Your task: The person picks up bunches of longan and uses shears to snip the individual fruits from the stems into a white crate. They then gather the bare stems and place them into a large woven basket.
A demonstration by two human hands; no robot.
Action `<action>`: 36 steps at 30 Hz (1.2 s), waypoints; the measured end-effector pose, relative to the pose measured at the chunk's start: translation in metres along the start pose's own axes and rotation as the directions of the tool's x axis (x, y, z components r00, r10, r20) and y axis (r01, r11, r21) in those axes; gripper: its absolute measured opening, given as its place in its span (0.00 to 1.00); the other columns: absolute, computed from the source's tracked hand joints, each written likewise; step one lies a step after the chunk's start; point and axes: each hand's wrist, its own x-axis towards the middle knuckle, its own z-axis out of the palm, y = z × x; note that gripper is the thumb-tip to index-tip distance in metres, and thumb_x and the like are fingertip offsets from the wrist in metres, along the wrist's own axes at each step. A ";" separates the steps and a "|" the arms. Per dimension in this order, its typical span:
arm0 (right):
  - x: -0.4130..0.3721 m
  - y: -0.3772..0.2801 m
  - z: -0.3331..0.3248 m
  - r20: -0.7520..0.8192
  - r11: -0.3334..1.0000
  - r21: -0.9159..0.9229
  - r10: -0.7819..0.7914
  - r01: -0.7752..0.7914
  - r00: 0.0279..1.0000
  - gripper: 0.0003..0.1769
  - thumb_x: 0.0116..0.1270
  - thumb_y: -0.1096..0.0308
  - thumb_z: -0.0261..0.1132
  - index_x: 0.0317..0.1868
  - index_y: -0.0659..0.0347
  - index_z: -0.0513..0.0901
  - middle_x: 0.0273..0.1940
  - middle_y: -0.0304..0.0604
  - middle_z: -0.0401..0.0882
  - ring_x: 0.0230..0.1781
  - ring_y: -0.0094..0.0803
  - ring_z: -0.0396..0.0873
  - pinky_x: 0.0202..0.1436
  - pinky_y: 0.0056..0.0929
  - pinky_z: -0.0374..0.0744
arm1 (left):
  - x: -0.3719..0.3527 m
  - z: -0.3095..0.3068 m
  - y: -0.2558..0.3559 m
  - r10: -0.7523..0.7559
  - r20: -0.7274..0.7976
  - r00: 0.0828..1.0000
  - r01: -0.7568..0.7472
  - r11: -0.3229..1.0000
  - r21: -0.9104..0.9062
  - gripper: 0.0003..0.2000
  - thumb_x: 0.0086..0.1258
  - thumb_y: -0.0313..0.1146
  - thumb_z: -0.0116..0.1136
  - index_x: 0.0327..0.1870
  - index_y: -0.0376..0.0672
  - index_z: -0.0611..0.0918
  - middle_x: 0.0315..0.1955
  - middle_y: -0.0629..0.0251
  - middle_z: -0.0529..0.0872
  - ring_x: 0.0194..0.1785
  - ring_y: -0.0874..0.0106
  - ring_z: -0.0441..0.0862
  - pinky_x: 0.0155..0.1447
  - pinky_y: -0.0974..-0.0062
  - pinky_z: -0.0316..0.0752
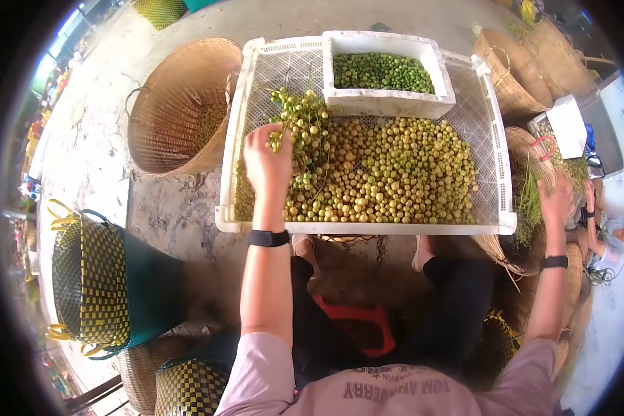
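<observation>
My left hand [269, 163] is closed on a sprig of small round green fruits [277, 139] over the left part of a white plastic crate [489, 208]. A larger bunch of the fruits on stems [308, 132] lies beside its fingers. Loose yellow-green fruits [395, 173] cover much of the crate's mesh bottom. Out past the crate's right side, my right hand [556, 201] is stretched over a heap of thin green stalks [528, 201]. Its fingers look apart, with nothing visible in them.
A white foam box [388, 104] of smaller dark green fruits sits at the crate's back. A wicker basket [166, 125] stands left, a checkered yellow-black basket [104, 281] nearer me. More wicker baskets [513, 76] are at right, where another person's hand [589, 196] shows.
</observation>
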 end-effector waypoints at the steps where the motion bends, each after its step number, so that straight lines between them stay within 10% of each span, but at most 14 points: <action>1: 0.003 -0.002 -0.009 -0.102 0.994 0.108 -0.009 0.020 0.995 0.31 0.67 0.53 0.62 0.66 0.58 0.68 0.68 0.50 0.64 0.68 0.47 0.63 0.67 0.43 0.65 | 0.008 -0.007 -0.006 -0.055 0.011 0.998 0.055 0.998 -0.032 0.11 0.64 0.41 0.64 0.44 0.48 0.83 0.50 0.61 0.79 0.53 0.67 0.76 0.59 0.65 0.72; 9: -0.039 -0.143 -0.104 -0.168 0.424 0.825 -0.448 0.374 0.878 0.14 0.64 0.63 0.65 0.48 0.59 0.79 0.57 0.50 0.73 0.61 0.45 0.72 0.66 0.38 0.67 | 0.045 0.037 0.019 -0.133 0.196 0.971 0.038 0.904 0.425 0.20 0.62 0.51 0.63 0.48 0.46 0.80 0.56 0.57 0.73 0.60 0.62 0.72 0.63 0.61 0.69; 15: -0.071 -0.186 -0.099 -0.137 0.270 0.902 -0.564 0.338 0.815 0.11 0.63 0.65 0.66 0.44 0.56 0.80 0.56 0.45 0.73 0.58 0.42 0.73 0.61 0.39 0.69 | 0.048 0.048 0.008 0.010 0.214 0.977 -0.090 0.925 0.369 0.19 0.62 0.51 0.64 0.41 0.43 0.79 0.49 0.60 0.76 0.54 0.64 0.73 0.59 0.61 0.70; 18: -0.075 -0.196 -0.088 -0.159 0.221 0.917 -0.558 0.331 0.814 0.10 0.63 0.66 0.66 0.44 0.56 0.80 0.55 0.45 0.74 0.56 0.43 0.74 0.60 0.39 0.70 | 0.052 0.043 -0.004 0.067 0.208 0.976 -0.039 0.990 -0.136 0.15 0.66 0.44 0.63 0.31 0.42 0.74 0.26 0.66 0.75 0.30 0.74 0.71 0.37 0.73 0.70; 22: -0.082 -0.210 -0.093 -0.180 0.153 0.935 -0.571 0.319 0.801 0.09 0.63 0.66 0.65 0.43 0.56 0.79 0.54 0.44 0.74 0.54 0.43 0.74 0.58 0.39 0.70 | 0.037 0.012 0.029 0.123 0.071 0.990 -0.079 0.895 -0.439 0.13 0.73 0.36 0.56 0.28 0.43 0.69 0.19 0.73 0.64 0.24 0.80 0.57 0.28 0.78 0.57; 27: -0.093 -0.229 -0.104 -0.215 0.083 0.942 -0.592 0.325 0.776 0.09 0.63 0.65 0.66 0.43 0.55 0.80 0.54 0.43 0.74 0.53 0.42 0.75 0.56 0.39 0.71 | 0.038 -0.004 0.035 0.124 -0.056 0.991 -0.135 0.879 -0.458 0.14 0.72 0.40 0.57 0.30 0.42 0.70 0.21 0.72 0.67 0.23 0.80 0.61 0.27 0.78 0.60; 30: -0.100 -0.238 -0.112 -0.225 0.060 0.943 -0.614 0.328 0.757 0.09 0.63 0.64 0.65 0.43 0.54 0.80 0.54 0.42 0.74 0.53 0.39 0.76 0.56 0.39 0.71 | 0.045 0.014 0.015 -0.186 0.352 0.917 0.243 0.962 -0.122 0.23 0.62 0.50 0.65 0.46 0.39 0.80 0.24 0.68 0.76 0.29 0.76 0.75 0.35 0.73 0.73; 33: -0.107 -0.244 -0.110 -0.215 0.047 0.949 -0.629 0.312 0.747 0.09 0.63 0.63 0.66 0.43 0.54 0.80 0.54 0.41 0.74 0.52 0.37 0.76 0.55 0.39 0.71 | 0.056 0.013 0.004 -0.158 0.560 0.813 0.163 0.986 0.042 0.23 0.62 0.50 0.65 0.49 0.42 0.82 0.23 0.67 0.76 0.27 0.76 0.75 0.34 0.72 0.72; 36: -0.106 -0.248 -0.106 -0.241 0.050 0.938 -0.619 0.343 0.748 0.09 0.63 0.64 0.66 0.41 0.56 0.80 0.52 0.41 0.75 0.50 0.39 0.77 0.55 0.39 0.73 | 0.045 -0.009 0.023 -0.133 0.460 0.878 0.219 0.966 -0.138 0.19 0.63 0.51 0.64 0.43 0.45 0.84 0.19 0.72 0.74 0.23 0.81 0.70 0.29 0.79 0.68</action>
